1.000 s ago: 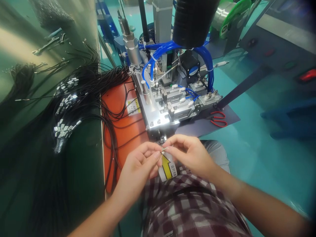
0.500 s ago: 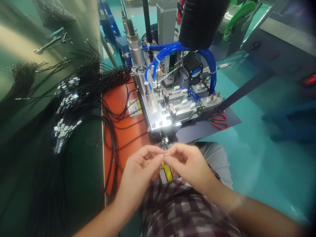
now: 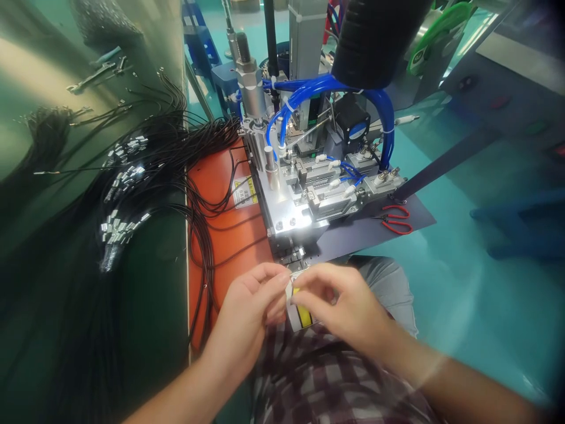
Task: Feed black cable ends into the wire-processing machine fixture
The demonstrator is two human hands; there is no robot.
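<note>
My left hand point(image 3: 253, 300) is closed in a pinch, thumb against forefinger, in front of the machine; whatever lies between the fingertips is too small to make out. Close on its right, my right hand point(image 3: 346, 297) has thumb and forefinger parted, with nothing visible between them. Behind and below the fingers shows a white and yellow label point(image 3: 303, 312). Just beyond the fingertips is the front end of the metal machine point(image 3: 286, 227), which carries blue air hoses point(image 3: 318, 85).
Black cables point(image 3: 205, 235) with shiny metal ends lie across the orange machine base point(image 3: 225, 250) and the dark green table point(image 3: 150, 288) at left. Red-handled cutters point(image 3: 397, 219) rest on the grey plate at right. A black tube point(image 3: 366, 47) hangs above the machine.
My right thumb and forefinger have parted and drawn slightly away from my left fingertips, where both hands met before. My left hand stays pinched. The whole view has shifted slightly.
</note>
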